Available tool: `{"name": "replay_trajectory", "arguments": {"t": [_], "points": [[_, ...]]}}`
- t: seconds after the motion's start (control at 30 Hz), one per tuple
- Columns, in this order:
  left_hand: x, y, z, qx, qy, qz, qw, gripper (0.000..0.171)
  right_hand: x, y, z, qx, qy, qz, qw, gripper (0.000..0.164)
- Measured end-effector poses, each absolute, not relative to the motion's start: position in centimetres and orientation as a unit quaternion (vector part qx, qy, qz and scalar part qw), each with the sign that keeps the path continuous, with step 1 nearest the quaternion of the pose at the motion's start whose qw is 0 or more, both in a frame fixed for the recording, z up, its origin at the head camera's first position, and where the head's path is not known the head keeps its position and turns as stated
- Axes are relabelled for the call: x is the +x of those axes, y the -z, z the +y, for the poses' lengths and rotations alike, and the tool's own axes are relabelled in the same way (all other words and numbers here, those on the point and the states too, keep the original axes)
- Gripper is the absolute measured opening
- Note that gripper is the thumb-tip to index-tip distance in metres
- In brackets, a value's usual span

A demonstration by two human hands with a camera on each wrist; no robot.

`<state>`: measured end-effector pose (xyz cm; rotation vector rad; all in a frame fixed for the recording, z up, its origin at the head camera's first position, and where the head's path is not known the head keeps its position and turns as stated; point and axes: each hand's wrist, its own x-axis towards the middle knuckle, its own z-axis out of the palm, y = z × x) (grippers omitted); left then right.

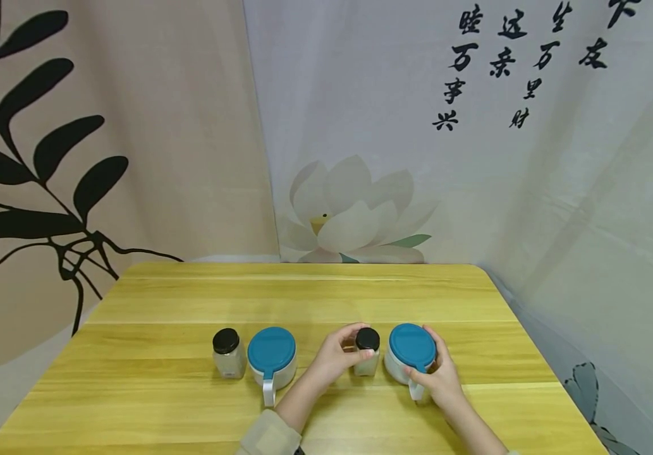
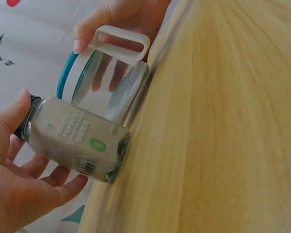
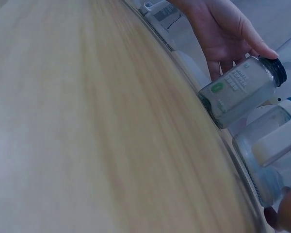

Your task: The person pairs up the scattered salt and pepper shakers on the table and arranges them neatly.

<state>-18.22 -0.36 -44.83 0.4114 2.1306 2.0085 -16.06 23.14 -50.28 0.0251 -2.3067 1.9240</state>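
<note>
My left hand point(image 1: 334, 357) holds a clear jar of white pepper point(image 2: 75, 138) with a black lid, thumb at the lid and fingers along the side. The jar's base is right at the tabletop. Just to its right, my right hand point(image 1: 439, 373) grips a clear glass pot point(image 1: 397, 366) with a blue lid point(image 1: 413, 345) and a white handle point(image 2: 121, 43). Its thumb lies by the lid near the handle, while the other fingers go round the far side, seen through the glass in the left wrist view. Both containers stand upright, close together.
Left of my hands stand a second black-lidded jar point(image 1: 228, 355) and another blue-lidded pot point(image 1: 272, 357), side by side. The left forearm passes close to that pot's handle. A wooden table point(image 1: 303, 294) carries everything, with a printed cloth point(image 1: 360, 126) hanging behind its far edge.
</note>
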Motion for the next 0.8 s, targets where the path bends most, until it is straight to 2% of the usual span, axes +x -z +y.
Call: {"name": "replay_trajectory", "arguments": {"t": [0.8], "points": [[-18.13,44.99,-0.19,0.145,-0.679,0.714,0.087,0.043,-16.18,50.48,22.85,0.014,-0.65,-0.757,0.068,0.089]]}}
